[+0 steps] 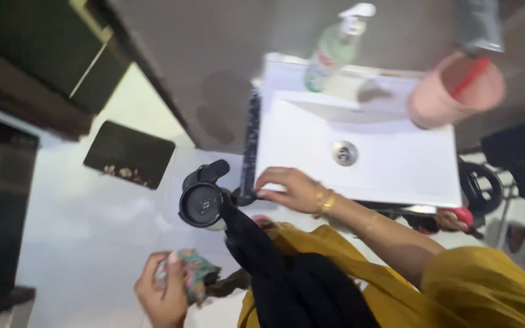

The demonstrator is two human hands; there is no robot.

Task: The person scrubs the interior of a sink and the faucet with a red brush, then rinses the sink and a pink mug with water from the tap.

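Yellow sleeve (481, 285) and a black cloth (287, 273) sat closest to the lens, draped down the front of the person. Left hand (165, 291) was low in frame, fingers curled tight round a small patterned cloth bundle (192, 276), greenish w/ pink bits, bunched up in the grip. Right hand (290, 188) was up higher, reaching across to the front left corner of the white sink (396, 164); fingers bent, tips pressed on a dark narrow strip (250, 146) that ran along the sink's left edge. Whether it pinched the strip or just touched it, couldn't tell, too blurred. Gold bangles (324, 200) on that wrist.

Black round-lidded container (203, 200) stood on the pale floor just beside the right hand, to its left, and above the left hand; neither hand touched it. The bundle was well apart from the sink, down by the person's body.

Back of the sink: pump bottle (335, 48), white head, green label. Pink cup (454, 91) at the far right corner w/ a red stick in it. Dark mat (129, 155) lay on the floor off to the left.
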